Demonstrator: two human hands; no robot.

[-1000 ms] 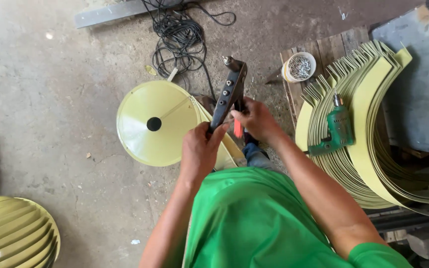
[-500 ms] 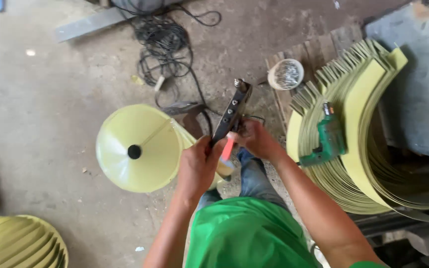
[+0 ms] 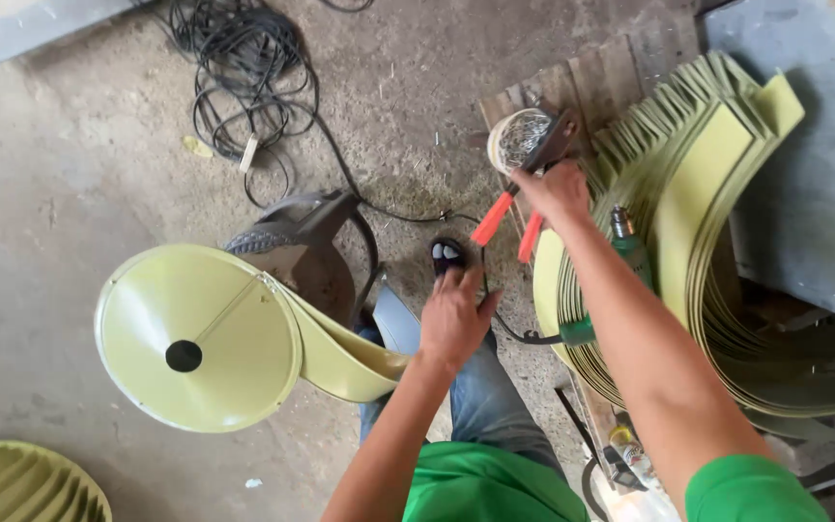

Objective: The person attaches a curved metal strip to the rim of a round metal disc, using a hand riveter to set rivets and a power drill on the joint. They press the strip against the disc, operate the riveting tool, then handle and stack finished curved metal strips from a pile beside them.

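My right hand (image 3: 561, 191) grips a hand riveter with orange handles (image 3: 506, 218), its head reaching over a small round tub of rivets (image 3: 517, 138) on a wooden board. My left hand (image 3: 453, 314) hovers open over my knee, fingers spread, holding nothing. A pale yellow-green sheet-metal cone (image 3: 195, 338) with a black centre hole rests against my leg at the left, its seam edge curling toward me.
A stack of curved yellow-green metal strips (image 3: 717, 222) lies at the right with a green electric drill (image 3: 630, 253) on it. Black cable (image 3: 244, 87) coils on the concrete floor. A dark stand (image 3: 306, 246) sits behind the cone. Another ribbed yellow piece (image 3: 21, 483) lies bottom left.
My right hand has carried the riveter from above the cone to the rivet tub at the right. My left hand has let go of the tool and opened.
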